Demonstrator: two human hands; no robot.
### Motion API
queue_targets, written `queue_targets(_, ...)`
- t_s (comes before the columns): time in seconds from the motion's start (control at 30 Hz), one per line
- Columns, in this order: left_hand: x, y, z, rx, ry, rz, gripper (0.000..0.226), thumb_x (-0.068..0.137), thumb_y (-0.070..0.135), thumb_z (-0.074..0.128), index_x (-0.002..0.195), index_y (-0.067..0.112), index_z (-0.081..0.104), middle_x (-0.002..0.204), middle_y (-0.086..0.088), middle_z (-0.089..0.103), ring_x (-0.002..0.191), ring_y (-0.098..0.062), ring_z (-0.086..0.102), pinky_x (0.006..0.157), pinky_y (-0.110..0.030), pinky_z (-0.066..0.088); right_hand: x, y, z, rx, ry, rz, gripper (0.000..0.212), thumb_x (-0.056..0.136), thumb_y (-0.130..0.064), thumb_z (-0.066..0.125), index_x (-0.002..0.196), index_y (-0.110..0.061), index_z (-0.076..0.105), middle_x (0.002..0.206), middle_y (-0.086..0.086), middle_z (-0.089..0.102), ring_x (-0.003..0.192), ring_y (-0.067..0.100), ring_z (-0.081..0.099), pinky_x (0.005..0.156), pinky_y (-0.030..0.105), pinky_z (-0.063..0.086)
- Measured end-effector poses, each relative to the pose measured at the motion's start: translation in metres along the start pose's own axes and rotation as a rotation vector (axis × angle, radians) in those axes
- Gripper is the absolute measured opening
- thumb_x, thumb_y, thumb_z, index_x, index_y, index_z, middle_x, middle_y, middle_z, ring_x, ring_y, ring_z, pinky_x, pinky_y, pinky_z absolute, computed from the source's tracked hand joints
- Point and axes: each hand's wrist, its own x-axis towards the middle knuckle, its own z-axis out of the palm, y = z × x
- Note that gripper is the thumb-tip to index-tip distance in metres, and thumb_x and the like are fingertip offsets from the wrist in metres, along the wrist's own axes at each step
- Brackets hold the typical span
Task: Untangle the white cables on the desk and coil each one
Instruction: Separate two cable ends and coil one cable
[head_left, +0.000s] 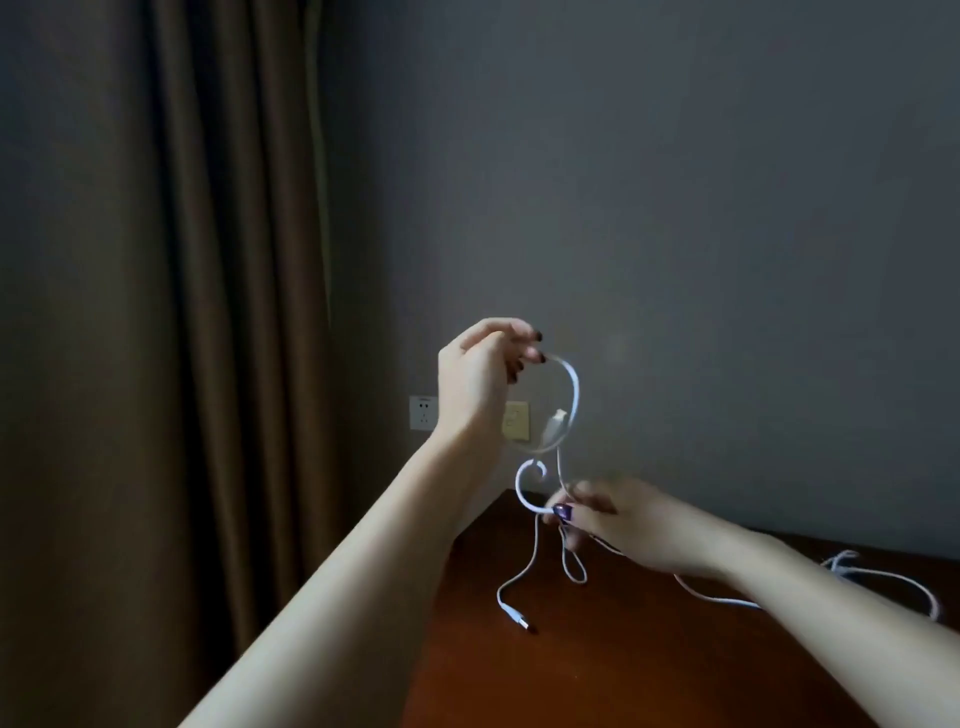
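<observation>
Left hand (483, 374): fingers pinched on the white cable (574, 395) loop.
Right hand (618, 519): fingers pinched on a lower strand.
Risk: pulling apart could cinch the curl (517, 486) into a knot.

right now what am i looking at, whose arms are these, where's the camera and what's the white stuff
No machine here: these are a person's two bare arms, filmed by one camera worn on the head, looking forward and down. The raised left hand pinches the top of a loop of white cable. The right hand, lower, pinches cable just above the brown desk. A plug at one end lies on the desk. At the right lies more loose cable; whether it is a separate one I cannot tell. Behind are a curtain and a wall socket.
</observation>
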Motion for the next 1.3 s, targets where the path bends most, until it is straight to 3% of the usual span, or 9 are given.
queue_targets(0.13,0.002,-0.016,-0.023,0.356,-0.073,0.050,0.025,0.064,0.018,0.047,0.070,0.023,0.071,0.066,0.006,0.068,0.074,-0.013,0.061,0.065,-0.023,0.047,-0.012,0.024,-0.023,-0.187,0.019,0.096,0.032,0.095,-0.033,0.050,0.071,-0.027,0.069,0.067,-0.003,0.067,0.059,0.008,0.053,0.059,0.027,0.040)
queue_targets(0.23,0.006,-0.033,-0.032,0.746,-0.151,0.105,0.022,0.082,0.009,0.051,0.085,0.018,0.070,0.081,-0.002,0.069,0.082,-0.020,0.062,0.068,-0.027,0.048,-0.020,0.041,-0.035,-0.273,0.109,0.149,0.032,0.096,-0.033,0.047,0.077,-0.011,0.062,0.054,-0.003,0.045,0.054,0.012,0.036,0.056,0.030,0.035)
queue_targets(0.57,0.001,-0.089,-0.030,1.451,-0.435,0.200,0.024,0.098,0.016,0.037,0.114,0.013,0.054,0.117,-0.003,0.056,0.114,-0.025,0.043,0.094,-0.032,0.029,-0.031,0.044,-0.064,-0.156,0.428,0.146,0.030,0.099,-0.027,0.045,0.079,-0.026,0.068,0.040,-0.007,0.042,0.044,0.005,0.044,0.050,0.023,0.034)
queue_targets(0.7,-0.008,-0.092,-0.023,1.675,-0.457,0.179,0.024,0.092,0.006,0.041,0.110,0.018,0.050,0.113,0.001,0.059,0.118,-0.024,0.040,0.100,-0.042,0.026,-0.044,0.044,-0.068,-0.384,0.441,0.168,0.032,0.098,-0.033,0.043,0.081,-0.025,0.070,0.070,-0.007,0.056,0.078,0.016,0.053,0.072,0.035,0.046)
queue_targets(0.8,-0.006,-0.093,-0.019,1.529,-0.391,0.000,0.026,0.090,0.002,0.041,0.107,0.017,0.052,0.103,-0.004,0.063,0.102,-0.027,0.056,0.093,-0.042,0.042,-0.053,0.044,-0.064,-0.471,0.456,0.176,0.033,0.095,-0.032,0.047,0.073,-0.020,0.068,0.075,-0.004,0.055,0.082,0.017,0.052,0.072,0.037,0.048)
queue_targets(0.93,-0.002,-0.099,-0.016,1.146,-0.327,-0.202,0.024,0.096,0.008,0.034,0.086,0.015,0.055,0.094,-0.014,0.062,0.086,-0.033,0.063,0.079,-0.043,0.055,-0.059,0.053,-0.057,-0.329,0.412,0.227,0.034,0.093,-0.021,0.052,0.061,-0.015,0.064,0.056,0.001,0.063,0.050,0.013,0.061,0.054,0.027,0.049)
queue_targets(1.1,-0.007,-0.090,-0.005,0.894,-0.294,-0.113,0.032,0.099,0.008,0.030,0.077,0.016,0.051,0.078,-0.012,0.055,0.063,-0.026,0.054,0.048,-0.029,0.045,-0.056,0.057,-0.039,-0.095,0.323,0.243,0.011,0.092,-0.023,0.057,0.093,-0.022,0.068,0.075,-0.003,0.068,0.057,0.012,0.066,0.052,0.021,0.050)
queue_targets(1.2,-0.005,-0.084,0.001,0.741,-0.263,-0.114,0.032,0.099,0.009,0.030,0.078,0.014,0.053,0.065,-0.007,0.048,0.051,-0.017,0.045,0.035,-0.019,0.037,-0.049,0.058,-0.024,-0.026,0.173,0.312,0.053,0.089,-0.035,0.063,0.137,-0.026,0.045,0.116,-0.005,0.061,0.071,0.018,0.068,0.060,0.026,0.055)
queue_targets(1.3,-0.004,-0.077,0.005,0.572,-0.282,-0.166,0.033,0.100,0.011,0.030,0.075,0.015,0.052,0.057,-0.004,0.039,0.043,-0.012,0.038,0.033,-0.017,0.034,-0.041,0.058,-0.012,0.018,0.064,0.294,0.094,0.081,-0.048,0.068,0.151,-0.032,0.007,0.147,-0.006,0.033,0.097,0.017,0.064,0.084,0.029,0.052)
